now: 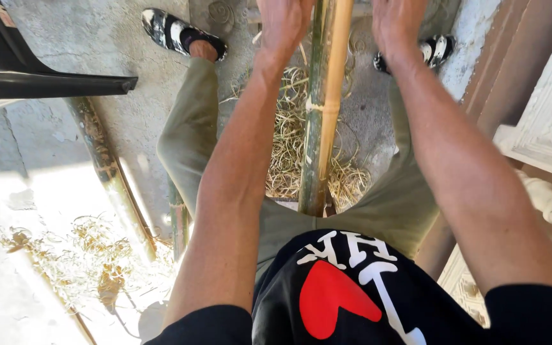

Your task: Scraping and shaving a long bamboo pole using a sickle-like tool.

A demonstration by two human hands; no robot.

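A long bamboo pole (322, 108), green outside with a pale split face, runs from between my knees up past the top edge. My left hand (282, 25) rests against the pole's left side near the top of the view. Over on the pole's right, my right hand (394, 25) is a little apart from it. Both sets of fingers are cut off by the frame edge, so their grip is hidden. I sit with olive trousers (190, 134) spread either side of the pole.
Thin bamboo shavings (289, 147) pile on the concrete floor under the pole, more (78, 249) lie at lower left. Another bamboo length (107, 172) lies on the floor at left. A dark chair (46, 80) is top left, a white carved railing (547, 128) at right.
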